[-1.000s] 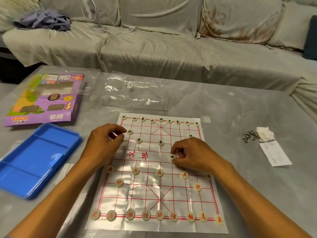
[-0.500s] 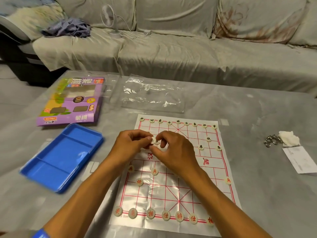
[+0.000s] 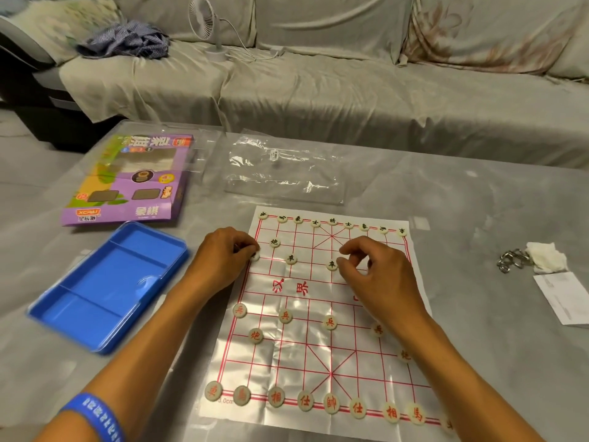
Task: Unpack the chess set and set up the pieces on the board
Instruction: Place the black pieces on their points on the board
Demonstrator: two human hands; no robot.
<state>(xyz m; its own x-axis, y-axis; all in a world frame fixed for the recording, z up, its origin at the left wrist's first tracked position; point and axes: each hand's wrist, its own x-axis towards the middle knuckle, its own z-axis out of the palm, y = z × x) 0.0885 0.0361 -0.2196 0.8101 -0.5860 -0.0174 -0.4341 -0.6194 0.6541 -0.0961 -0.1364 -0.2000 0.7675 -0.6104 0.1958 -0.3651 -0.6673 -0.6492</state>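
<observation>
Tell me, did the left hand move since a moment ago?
Yes. The left hand went left, away from the board's middle, to the left edge of the board, where its fingers sit on a piece.

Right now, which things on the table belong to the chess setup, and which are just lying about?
Part of the job:
- board sheet
- black-lettered pieces and red-lettered pieces
- left hand, on an edge piece
- right hand
- blue tray
- purple box
- clear plastic bag

Lying about:
- metal rings
- tissue
- paper slip
</observation>
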